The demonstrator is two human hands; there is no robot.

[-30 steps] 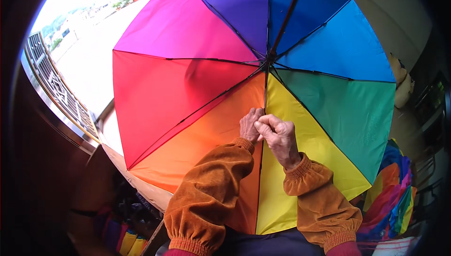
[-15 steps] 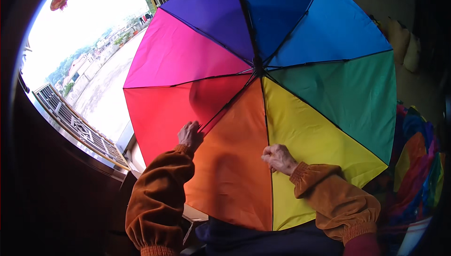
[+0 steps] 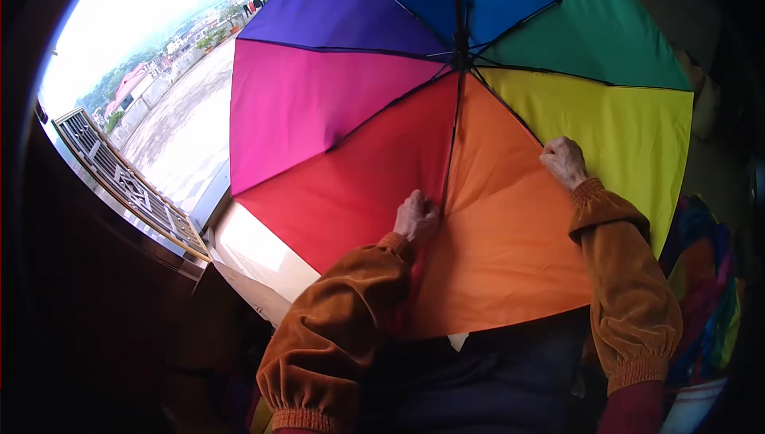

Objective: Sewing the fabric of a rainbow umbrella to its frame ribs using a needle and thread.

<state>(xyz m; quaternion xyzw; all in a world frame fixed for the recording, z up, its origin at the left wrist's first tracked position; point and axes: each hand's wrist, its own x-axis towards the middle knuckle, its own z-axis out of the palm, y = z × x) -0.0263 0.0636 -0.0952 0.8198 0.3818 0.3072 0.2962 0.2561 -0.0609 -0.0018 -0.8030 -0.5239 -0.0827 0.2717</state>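
An open rainbow umbrella (image 3: 494,91) fills the upper middle, seen from inside, with its dark ribs meeting at a hub near the top. My left hand (image 3: 416,216) pinches the canopy along the rib between the red and orange panels. At the seam where orange meets yellow, my right hand (image 3: 564,161) grips the rib. Both arms wear rust-coloured velvet sleeves. The umbrella's lower edge hangs just above my lap.
A window with a metal grille (image 3: 127,183) opens at the left onto rooftops and a street far below. A pale sill (image 3: 255,255) lies under the umbrella's edge. Multicoloured fabric (image 3: 705,274) is bunched at the right. Dark cloth covers my lap.
My hands, together near the middle a second ago, have spread apart along two ribs. The umbrella has turned, so the orange panel now lies between them, and it has shifted right.
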